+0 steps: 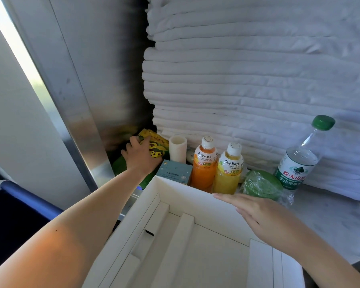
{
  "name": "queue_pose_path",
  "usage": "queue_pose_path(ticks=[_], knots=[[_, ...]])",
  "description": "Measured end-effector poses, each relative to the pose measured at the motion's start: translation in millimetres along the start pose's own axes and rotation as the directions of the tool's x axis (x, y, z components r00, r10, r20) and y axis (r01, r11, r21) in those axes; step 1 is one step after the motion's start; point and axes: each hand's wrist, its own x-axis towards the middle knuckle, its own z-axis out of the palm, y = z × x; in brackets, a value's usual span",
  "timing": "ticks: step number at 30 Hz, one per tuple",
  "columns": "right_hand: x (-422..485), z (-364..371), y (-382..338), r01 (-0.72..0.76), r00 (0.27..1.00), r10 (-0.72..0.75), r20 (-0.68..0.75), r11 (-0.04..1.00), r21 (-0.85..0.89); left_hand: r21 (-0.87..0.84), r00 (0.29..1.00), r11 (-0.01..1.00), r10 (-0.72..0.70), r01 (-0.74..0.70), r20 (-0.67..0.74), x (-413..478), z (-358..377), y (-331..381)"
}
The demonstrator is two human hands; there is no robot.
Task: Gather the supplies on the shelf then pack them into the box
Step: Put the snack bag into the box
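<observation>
Nothing is packed yet. Left hand [140,155] grabs the yellow snack bag [156,145]; right hand [258,213] lies flat on the white box [183,196].

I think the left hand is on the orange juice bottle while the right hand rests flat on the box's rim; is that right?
Not quite: the head view shows the left hand holding the yellow snack bag, not the orange juice bottle. The right hand does rest flat on the box's rim.
</observation>
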Motion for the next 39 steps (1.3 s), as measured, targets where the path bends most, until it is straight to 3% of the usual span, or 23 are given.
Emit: queue_pose_path(ticks=[10, 18, 23, 28, 30, 34, 37, 39], knots=[[0.4, -1.5, -0.2, 0.018, 1.0, -0.019, -0.003, 1.0, -0.018, -0.06, 0.994, 0.998, 0.017, -0.024, -0.105, -2.9, -18.1, -3.6], [2.5, 0.4, 3.8, 0.042, 0.999, -0.043, -0.007, 0.998, -0.041, -0.348, 0.954, 0.928, 0.024, -0.132, -0.298, -15.6, -71.1, 3.9], [3.5, 4.2, 12.4, 0.058, 0.998, -0.058, 0.002, 0.998, -0.017, -0.324, 0.917, 0.912, 0.116, -0.251, -0.382, -37.6, -102.1, 23.8], [1.9, 5.5, 12.9, 0.073, 0.997, -0.074, -0.021, 0.996, -0.043, -0.14, 0.821, 0.899, 0.304, -0.415, -0.483, -66.4, -128.9, 42.1], [1.2, 5.3, 12.2, 0.076, 0.996, -0.079, -0.035, 0.994, -0.077, -0.114, 0.808, 0.889, 0.341, -0.443, -0.481, -79.0, -138.6, 47.1], [-0.6, 4.2, 9.5, 0.066, 0.99, -0.087, -0.111, 0.982, -0.18, -0.199, 0.859, 0.863, 0.383, -0.464, -0.341, -114.7, -147.4, 53.4], [-6.6, 3.0, 5.1, 0.028, 0.953, -0.096, -0.286, 0.972, -0.235, -0.215, 0.87, 0.851, 0.429, -0.48, -0.244, -145.6, -142.9, 49.4], [-12.7, 4.9, 2.2, 0.021, 0.884, -0.138, -0.446, 0.966, -0.258, -0.188, 0.868, 0.852, 0.452, -0.488, -0.204, -162.2, -137.8, 44.3]])
